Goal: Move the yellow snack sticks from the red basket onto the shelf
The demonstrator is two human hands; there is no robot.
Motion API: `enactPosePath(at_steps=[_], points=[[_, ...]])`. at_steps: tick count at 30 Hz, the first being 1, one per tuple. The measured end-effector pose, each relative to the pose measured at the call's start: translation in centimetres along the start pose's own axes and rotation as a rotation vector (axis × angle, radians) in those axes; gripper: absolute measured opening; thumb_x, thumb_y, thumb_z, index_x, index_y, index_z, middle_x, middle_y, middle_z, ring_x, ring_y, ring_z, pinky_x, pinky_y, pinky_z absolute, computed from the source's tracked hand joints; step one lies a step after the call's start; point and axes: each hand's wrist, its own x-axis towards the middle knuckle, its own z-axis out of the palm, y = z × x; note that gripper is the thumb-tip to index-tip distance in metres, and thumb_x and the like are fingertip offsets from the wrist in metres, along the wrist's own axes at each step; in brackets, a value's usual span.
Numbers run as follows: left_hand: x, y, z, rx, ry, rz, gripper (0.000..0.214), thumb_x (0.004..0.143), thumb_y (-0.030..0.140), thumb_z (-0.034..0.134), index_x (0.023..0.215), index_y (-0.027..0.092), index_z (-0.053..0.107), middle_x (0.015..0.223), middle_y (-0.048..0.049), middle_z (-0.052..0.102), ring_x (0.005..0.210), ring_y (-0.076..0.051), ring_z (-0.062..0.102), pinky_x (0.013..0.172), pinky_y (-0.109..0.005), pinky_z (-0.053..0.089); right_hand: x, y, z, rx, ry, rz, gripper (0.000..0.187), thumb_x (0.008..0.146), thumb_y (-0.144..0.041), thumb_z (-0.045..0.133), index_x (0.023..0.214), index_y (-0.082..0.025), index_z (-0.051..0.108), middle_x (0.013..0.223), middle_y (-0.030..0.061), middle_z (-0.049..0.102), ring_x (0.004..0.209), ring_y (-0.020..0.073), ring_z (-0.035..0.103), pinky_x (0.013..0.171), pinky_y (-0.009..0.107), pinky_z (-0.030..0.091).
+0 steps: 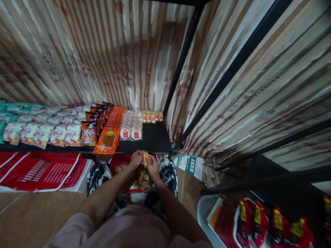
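Between my two hands is a small yellow snack packet (145, 159) with a red label, held upright just in front of the black shelf's edge. My left hand (136, 159) pinches its left side. On its right side the fingers of my right hand (153, 166) are closed. Below, between my knees, a red basket (113, 164) holds several more gold-wrapped packets (142, 179). A row of similar small yellow packets (153, 117) stands at the back right of the black shelf (155, 137).
Round white wafer packs (131, 125), an orange snack sheet (110, 132), brown-orange bags (89, 133) and white bags (58, 134) line the shelf leftward. A red basket (43, 170) lies at lower left. Black frame posts (183, 58) rise at right, near red bags (261, 220).
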Motion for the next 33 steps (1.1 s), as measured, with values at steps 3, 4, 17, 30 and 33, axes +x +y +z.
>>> enactPosePath(at_steps=[3, 4, 17, 30, 33], points=[[-0.1, 0.4, 0.2, -0.036, 0.01, 0.018, 0.014, 0.082, 0.022, 0.043, 0.076, 0.016, 0.053, 0.053, 0.0046, 0.053, 0.041, -0.008, 0.051, 0.042, -0.017, 0.041, 0.2, -0.6, -0.3, -0.033, 0.017, -0.003, 0.034, 0.082, -0.035, 0.038, 0.1, -0.019, 0.062, 0.09, 0.0057, 0.068, 0.076, 0.0175, 0.063, 0.071, 0.028, 0.049], [-0.2, 0.6, 0.2, -0.047, 0.017, 0.03, 0.013, 0.082, 0.023, 0.043, 0.077, 0.016, 0.052, 0.054, 0.0046, 0.053, 0.041, -0.008, 0.051, 0.042, -0.017, 0.041, 0.3, -0.8, -0.4, -0.045, 0.02, -0.002, 0.035, 0.083, -0.036, 0.036, 0.101, -0.018, 0.061, 0.09, 0.006, 0.068, 0.077, 0.0173, 0.063, 0.071, 0.028, 0.048], [-1.3, 2.8, 0.6, -0.149, 0.012, 0.121, 0.01, 0.078, 0.025, 0.049, 0.082, 0.016, 0.051, 0.072, -0.0006, 0.058, 0.059, -0.01, 0.056, 0.051, -0.02, 0.047, 1.9, -1.5, -0.9, -0.042, 0.076, 0.031, 0.037, 0.082, -0.039, 0.037, 0.106, -0.018, 0.056, 0.085, 0.0049, 0.067, 0.072, 0.016, 0.062, 0.066, 0.026, 0.048], [0.1, 3.7, 1.2, 0.059, 0.1, 0.165, 0.014, 0.076, 0.016, 0.051, 0.087, 0.016, 0.06, 0.075, -0.0011, 0.064, 0.068, -0.011, 0.058, 0.067, -0.021, 0.046, 3.8, -1.7, -1.3, -0.001, 0.062, -0.01, 0.035, 0.082, -0.039, 0.042, 0.106, -0.018, 0.056, 0.09, 0.0056, 0.066, 0.076, 0.0148, 0.062, 0.072, 0.027, 0.048], [0.3, 4.0, 1.2, 0.084, 0.123, 0.19, 0.015, 0.077, 0.016, 0.049, 0.087, 0.015, 0.06, 0.077, -0.0029, 0.065, 0.068, -0.011, 0.057, 0.066, -0.021, 0.045, 4.3, -2.2, -1.6, -0.039, 0.056, -0.056, 0.033, 0.082, -0.037, 0.042, 0.105, -0.018, 0.058, 0.093, 0.0067, 0.065, 0.077, 0.0146, 0.061, 0.072, 0.027, 0.049]])
